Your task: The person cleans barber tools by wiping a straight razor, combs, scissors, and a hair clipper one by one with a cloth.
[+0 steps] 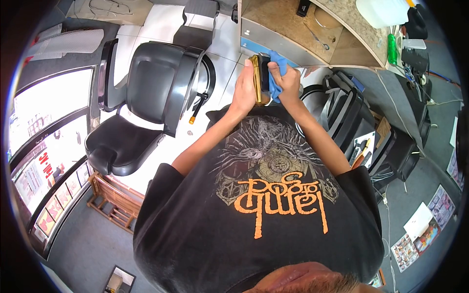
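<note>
Above the black shirt front, my two hands are close together. My left hand (245,89) is closed around a gold hair clipper (258,80) with a dark side, held roughly upright. My right hand (289,84) grips a blue cloth (279,62) and presses it against the clipper's dark side. Part of the cloth hangs below the right fingers. The palms and the clipper's far side are hidden.
A black barber chair (155,83) stands to the left on white tiles. Ahead is a worn counter (288,24) with scissors (320,40), a green bottle (392,49) and a white jug (383,12). At right, more black chairs (359,117) and hanging cables. A wooden bench (115,198) sits lower left.
</note>
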Demonstrator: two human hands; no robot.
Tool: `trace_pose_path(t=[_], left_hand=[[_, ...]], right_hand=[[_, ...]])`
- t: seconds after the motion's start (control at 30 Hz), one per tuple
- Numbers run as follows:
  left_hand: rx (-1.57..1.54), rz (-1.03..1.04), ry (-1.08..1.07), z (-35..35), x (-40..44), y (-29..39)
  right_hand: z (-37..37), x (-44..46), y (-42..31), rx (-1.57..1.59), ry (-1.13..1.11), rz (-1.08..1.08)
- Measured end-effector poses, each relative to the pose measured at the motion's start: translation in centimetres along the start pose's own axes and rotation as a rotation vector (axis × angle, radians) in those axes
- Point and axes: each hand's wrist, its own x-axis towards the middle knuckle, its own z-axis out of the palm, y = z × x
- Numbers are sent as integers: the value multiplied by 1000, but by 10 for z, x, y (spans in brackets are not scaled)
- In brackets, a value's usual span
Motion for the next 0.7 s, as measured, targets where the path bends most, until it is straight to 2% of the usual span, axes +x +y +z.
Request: trace_pose_path(t=[0.03,0.13,0.17,0.3,0.4,0.43,0.63,0.7], left_hand=[[-198,-124,-9,5,-4,12],[-391,-163,-24,11,-5,21],[-379,-132,-24,9,-3,21],[-271,-76,78,1,-1,22],[-266,2,157,9,-2,28],[-273,62,100,6,2,22],[-337,-23,215,5,-13,27],[-382,-35,228,7,-13,23]], right_hand=[[-1,3,8,-48,-51,71],[0,12,26,296,-11,688],[3,14,30,582,128,843],[-3,10,-13,635,172,572],[-6,-10,-37,299,-85,110],[-9,-13,-46,62,-132,-137],[-20,-17,-43,13,-214,-393],[-21,-14,-35,16,-212,-388]])
